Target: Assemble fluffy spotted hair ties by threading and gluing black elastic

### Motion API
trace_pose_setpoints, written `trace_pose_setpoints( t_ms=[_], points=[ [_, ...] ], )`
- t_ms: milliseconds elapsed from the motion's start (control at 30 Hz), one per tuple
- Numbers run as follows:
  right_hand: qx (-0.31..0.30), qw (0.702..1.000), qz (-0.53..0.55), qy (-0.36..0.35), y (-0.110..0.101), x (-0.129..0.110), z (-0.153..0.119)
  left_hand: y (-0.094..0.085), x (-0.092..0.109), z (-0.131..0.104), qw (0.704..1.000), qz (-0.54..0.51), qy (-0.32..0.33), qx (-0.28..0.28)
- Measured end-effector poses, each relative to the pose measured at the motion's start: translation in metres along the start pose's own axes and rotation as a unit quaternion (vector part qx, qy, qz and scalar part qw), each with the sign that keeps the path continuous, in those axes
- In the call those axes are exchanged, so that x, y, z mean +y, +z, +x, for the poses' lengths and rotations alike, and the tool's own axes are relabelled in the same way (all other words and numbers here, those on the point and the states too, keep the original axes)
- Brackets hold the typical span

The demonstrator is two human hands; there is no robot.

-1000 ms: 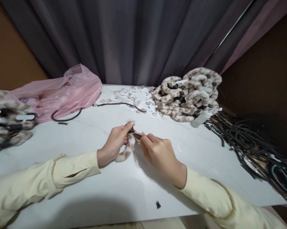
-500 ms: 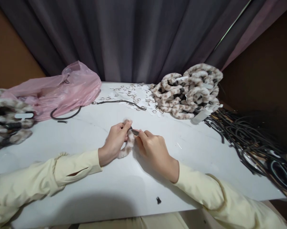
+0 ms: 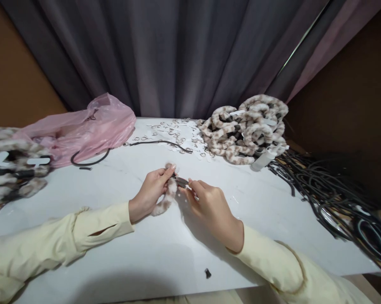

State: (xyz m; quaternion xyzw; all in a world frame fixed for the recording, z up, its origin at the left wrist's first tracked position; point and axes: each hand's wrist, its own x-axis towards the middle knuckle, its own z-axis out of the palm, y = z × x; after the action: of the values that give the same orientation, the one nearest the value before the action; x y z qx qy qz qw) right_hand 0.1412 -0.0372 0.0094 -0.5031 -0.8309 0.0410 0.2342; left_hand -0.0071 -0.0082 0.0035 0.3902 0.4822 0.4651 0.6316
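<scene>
My left hand point(image 3: 152, 191) pinches one end of a furry leopard-print headband point(image 3: 165, 200) that curves down onto the white table point(image 3: 139, 249). Just to its right, my right hand point(image 3: 209, 207) grips a small dark metal piece point(image 3: 181, 182) at the band's bare black tip. Both hands meet near the table's middle, fingers closed around these parts.
A pile of furry headbands point(image 3: 245, 128) lies at the back right, small metal rings and paper bits point(image 3: 174, 135) behind my hands. A pink plastic bag point(image 3: 82, 128) and more furry bands point(image 3: 13, 169) sit left. Black bare bands point(image 3: 336, 190) heap right. A small black cap point(image 3: 206, 273) lies near the front edge.
My hands stay together on the headband's end; the right hand has shifted slightly along the dark piece. The view has tilted a little.
</scene>
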Motion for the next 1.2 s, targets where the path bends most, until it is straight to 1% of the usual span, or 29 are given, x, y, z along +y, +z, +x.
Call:
trace_pose_setpoints(
  t_ms=[100, 200, 300, 400, 500, 667, 767, 867, 967, 1067, 1200],
  points=[
    [-0.007, 0.999, 0.038, 0.009, -0.005, 0.0, 0.0, 0.0, 0.0, 0.0, 1.0, -0.007, 0.0, -0.005],
    [0.006, 0.997, 0.081, 0.017, -0.009, 0.002, 0.002, -0.001, 0.001, 0.0, 0.999, -0.033, 0.001, -0.008],
    [0.018, 0.988, 0.141, 0.058, -0.013, 0.004, 0.004, -0.001, 0.003, -0.001, 0.998, -0.057, 0.0, -0.02],
    [0.012, 0.976, 0.193, 0.1, -0.014, 0.007, 0.005, -0.001, 0.005, -0.001, 0.997, -0.074, -0.005, -0.034],
    [0.011, 0.969, 0.223, 0.109, -0.013, 0.008, 0.006, -0.002, 0.005, -0.002, 0.996, -0.084, -0.01, -0.039],
    [0.024, 0.967, 0.236, 0.095, -0.011, 0.008, 0.005, -0.004, 0.001, -0.001, 0.995, -0.08, -0.004, -0.054],
    [0.043, 0.971, 0.223, 0.081, -0.008, 0.009, 0.005, -0.004, -0.001, 0.0, 0.995, -0.078, 0.0, -0.065],
    [0.061, 0.976, 0.202, 0.062, -0.006, 0.008, 0.006, -0.002, -0.001, 0.0, 0.995, -0.073, 0.003, -0.061],
    [0.061, 0.979, 0.187, 0.051, -0.006, 0.008, 0.006, 0.0, 0.0, 0.0, 0.997, -0.065, -0.005, -0.045],
    [0.045, 0.977, 0.198, 0.072, -0.01, 0.009, 0.007, 0.001, 0.001, -0.002, 0.998, -0.05, -0.016, -0.036],
    [0.029, 0.963, 0.245, 0.111, -0.014, 0.01, 0.009, 0.0, 0.0, -0.002, 0.998, -0.044, -0.014, -0.031]
  ],
)
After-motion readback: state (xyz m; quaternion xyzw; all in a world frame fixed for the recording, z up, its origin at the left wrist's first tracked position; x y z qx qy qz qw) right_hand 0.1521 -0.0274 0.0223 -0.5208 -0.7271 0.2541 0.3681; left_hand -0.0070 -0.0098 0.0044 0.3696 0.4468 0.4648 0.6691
